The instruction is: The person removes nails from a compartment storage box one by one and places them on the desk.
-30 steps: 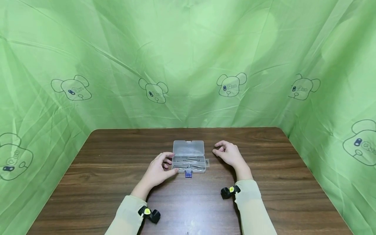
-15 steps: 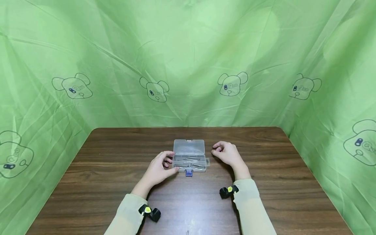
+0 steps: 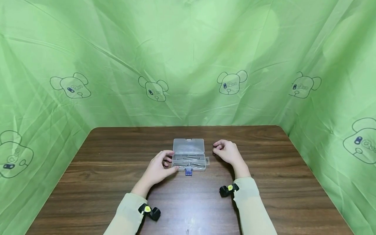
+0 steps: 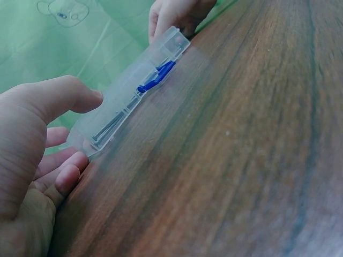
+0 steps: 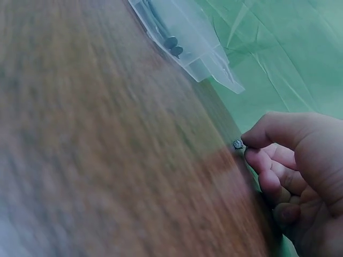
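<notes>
A clear plastic storage box (image 3: 189, 146) lies on the table with its lid raised at the back. Several long metal nails or screws (image 3: 191, 158) lie in its compartments, and a blue latch (image 3: 188, 171) sticks out in front. My left hand (image 3: 157, 169) spans the box's left end, thumb at the front corner and fingers at the far side. To the right of the box, my right hand (image 3: 230, 154) pinches a small ridged metal piece (image 5: 238, 143) between thumb and index finger; only its end shows, the rest being hidden by the fingers.
The box stands on a brown wood-grain table (image 3: 117, 143). A hanging tab (image 3: 207, 161) juts from its right side, towards the right hand. Behind and at both sides hangs a green curtain (image 3: 188, 65) with bear-head outlines.
Right thumb and index finger have come slightly closer together, and a dark tip now shows beneath them. The left hand and box keep their places; the head view shifts slightly.
</notes>
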Demonstrator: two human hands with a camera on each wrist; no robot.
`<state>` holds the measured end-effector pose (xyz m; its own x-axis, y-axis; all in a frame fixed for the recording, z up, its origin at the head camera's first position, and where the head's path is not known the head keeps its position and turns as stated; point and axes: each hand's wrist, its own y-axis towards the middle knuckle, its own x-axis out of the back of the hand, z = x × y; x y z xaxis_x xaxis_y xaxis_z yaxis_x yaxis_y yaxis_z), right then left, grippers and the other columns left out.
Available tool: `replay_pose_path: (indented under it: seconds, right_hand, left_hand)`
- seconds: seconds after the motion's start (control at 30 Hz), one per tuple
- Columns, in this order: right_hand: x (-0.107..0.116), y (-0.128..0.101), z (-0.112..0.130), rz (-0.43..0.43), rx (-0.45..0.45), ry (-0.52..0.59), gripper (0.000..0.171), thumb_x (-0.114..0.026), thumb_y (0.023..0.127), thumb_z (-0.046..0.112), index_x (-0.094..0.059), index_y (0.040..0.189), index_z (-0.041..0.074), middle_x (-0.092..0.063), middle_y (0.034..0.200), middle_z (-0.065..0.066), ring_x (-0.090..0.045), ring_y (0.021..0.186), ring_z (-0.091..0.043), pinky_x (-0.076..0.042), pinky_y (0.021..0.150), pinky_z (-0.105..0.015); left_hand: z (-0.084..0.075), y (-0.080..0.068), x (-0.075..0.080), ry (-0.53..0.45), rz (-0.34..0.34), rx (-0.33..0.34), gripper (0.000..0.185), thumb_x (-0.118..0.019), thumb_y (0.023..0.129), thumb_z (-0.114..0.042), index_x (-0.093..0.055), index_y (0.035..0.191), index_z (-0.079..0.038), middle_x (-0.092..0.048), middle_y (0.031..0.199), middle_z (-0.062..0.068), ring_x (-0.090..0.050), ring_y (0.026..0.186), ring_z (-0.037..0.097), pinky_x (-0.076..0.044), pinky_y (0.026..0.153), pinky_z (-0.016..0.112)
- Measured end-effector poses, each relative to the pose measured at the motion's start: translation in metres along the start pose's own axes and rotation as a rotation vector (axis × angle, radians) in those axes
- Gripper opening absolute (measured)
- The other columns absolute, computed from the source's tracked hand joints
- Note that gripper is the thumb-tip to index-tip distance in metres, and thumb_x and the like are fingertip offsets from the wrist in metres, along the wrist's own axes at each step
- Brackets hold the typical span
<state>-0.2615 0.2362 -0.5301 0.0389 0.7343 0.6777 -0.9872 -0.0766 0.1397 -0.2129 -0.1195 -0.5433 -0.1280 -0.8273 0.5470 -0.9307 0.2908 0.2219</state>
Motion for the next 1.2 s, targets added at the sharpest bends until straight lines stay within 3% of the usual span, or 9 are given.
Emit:
replay_pose_path:
  seconds: [0.27,0.47,0.67,1.0,1.2]
  right_hand:
    - [0.0,0.001,0.0,0.008,-0.01,0.003,0.019,-0.08,0.095,0.021,-0.08,0.11,0.008,-0.077,0.089,0.002,-0.068,0.075,-0.01,-0.053,0.077,-0.035]
    - [0.003,0.0,0.002,0.008,-0.003,0.006,0.02,-0.08,0.095,0.021,-0.08,0.11,0.008,-0.076,0.088,0.001,-0.068,0.076,-0.011,-0.053,0.077,-0.035]
    - [0.008,0.0,0.01,0.005,0.023,0.017,0.021,-0.081,0.096,0.023,-0.079,0.11,0.008,-0.075,0.089,0.001,-0.066,0.075,-0.012,-0.052,0.072,-0.031]
    - [0.011,-0.001,0.038,0.038,0.173,0.103,0.02,-0.082,0.096,0.022,-0.08,0.112,0.009,-0.072,0.088,0.004,-0.066,0.078,-0.014,-0.054,0.07,-0.029]
    - [0.003,-0.004,0.053,0.131,0.279,0.184,0.02,-0.082,0.097,0.018,-0.08,0.114,0.008,-0.072,0.091,0.004,-0.067,0.081,-0.014,-0.056,0.074,-0.029]
  left_hand:
    - [0.001,0.0,0.0,0.002,0.001,-0.002,0.063,-0.096,0.083,-0.02,-0.067,0.139,-0.012,-0.069,0.126,0.004,-0.066,0.09,0.016,-0.057,0.081,0.029]
    - [-0.001,0.0,0.001,0.002,0.002,0.012,0.063,-0.097,0.083,-0.021,-0.068,0.139,-0.013,-0.069,0.119,0.003,-0.065,0.088,0.016,-0.057,0.08,0.028]
    - [-0.002,0.0,0.001,-0.001,-0.002,-0.001,0.063,-0.096,0.083,-0.021,-0.068,0.138,-0.012,-0.07,0.119,0.003,-0.065,0.087,0.014,-0.057,0.079,0.028]
    - [-0.001,-0.003,-0.002,0.002,-0.019,0.004,0.062,-0.096,0.083,-0.021,-0.069,0.138,-0.011,-0.07,0.116,0.003,-0.065,0.087,0.014,-0.057,0.079,0.028]
    - [-0.004,-0.005,-0.003,-0.01,-0.019,0.007,0.063,-0.097,0.083,-0.022,-0.069,0.138,-0.012,-0.07,0.117,0.004,-0.065,0.087,0.015,-0.056,0.079,0.029]
